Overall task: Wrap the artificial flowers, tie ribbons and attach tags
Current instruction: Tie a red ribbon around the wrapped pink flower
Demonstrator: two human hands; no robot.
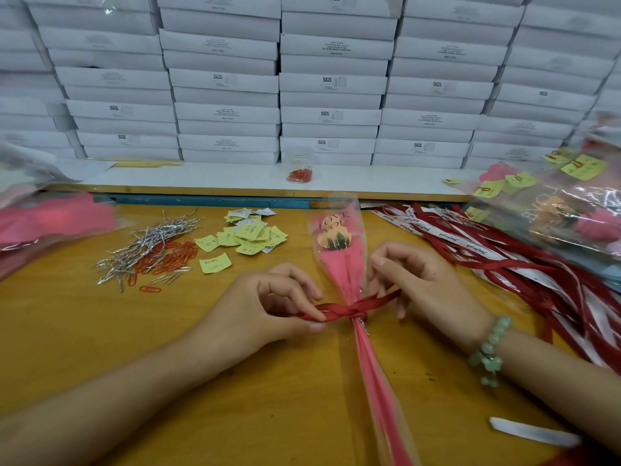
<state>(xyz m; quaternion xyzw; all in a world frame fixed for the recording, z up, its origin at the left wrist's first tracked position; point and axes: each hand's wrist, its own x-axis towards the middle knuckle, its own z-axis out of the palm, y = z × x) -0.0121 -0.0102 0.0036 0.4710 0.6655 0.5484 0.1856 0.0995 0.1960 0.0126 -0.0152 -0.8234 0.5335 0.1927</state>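
Observation:
A wrapped artificial flower (339, 250) in pink paper and clear film lies lengthwise on the wooden table (100, 331), bloom pointing away from me. A red ribbon (349, 309) is knotted around its narrow neck. My left hand (265, 304) pinches the ribbon's left end between thumb and forefinger. My right hand (416, 280) pinches the right end, close beside the wrap. A green bead bracelet (490, 348) sits on my right wrist.
Yellow tags (248, 235), silver twist ties (151, 243) and orange paper clips (168, 258) lie at the left back. Red and white ribbons (504, 260) spread on the right, finished tagged flowers (557, 203) beyond. White boxes (332, 85) stack behind a shelf.

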